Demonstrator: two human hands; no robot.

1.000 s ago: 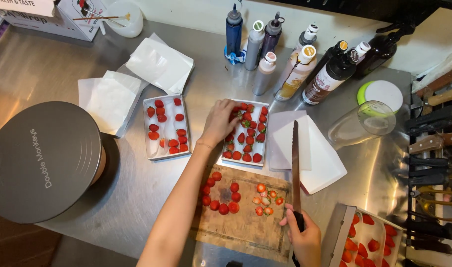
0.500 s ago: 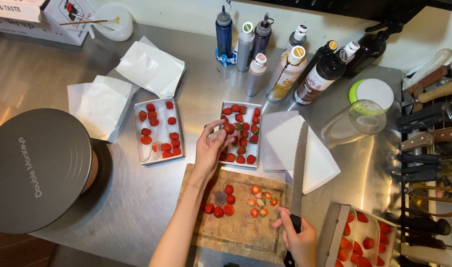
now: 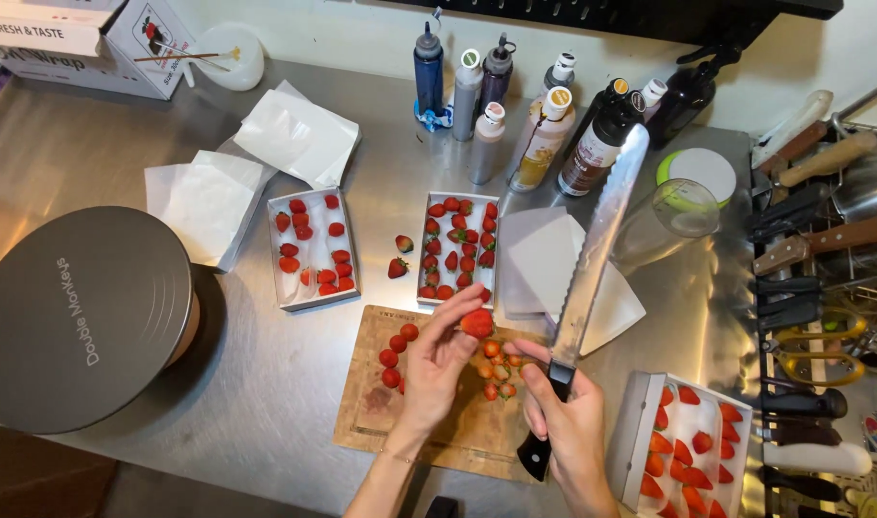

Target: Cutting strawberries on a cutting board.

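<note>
At the far left of the frame, a round dark turntable (image 3: 79,317) is seen on the steel tabletop (image 3: 266,384), with white paper sheets (image 3: 203,203) lying above and to its right. Right of the sheets, a white tray (image 3: 313,247) with a few strawberries is set, and two loose berries (image 3: 400,257) lie between it and a fuller second tray (image 3: 457,247). Squeeze bottles (image 3: 486,105) are grouped along the upper middle of the frame. Below the trays, a wooden board (image 3: 429,422) is placed, carrying a row of whole berries at its left and cut tops (image 3: 496,369) near its middle. Over the board, the left hand (image 3: 436,369) is held with its fingers closed on a strawberry (image 3: 477,322), pinched at the fingertips just below the second tray. Just right of it, the right hand (image 3: 568,432) is wrapped tightly around the black handle of a long serrated knife (image 3: 596,254), whose blade is angled up toward the upper right. At the lower right, a third tray (image 3: 640,432) of berries is seen, and a rack of knives (image 3: 803,269) lines the right edge.
</note>
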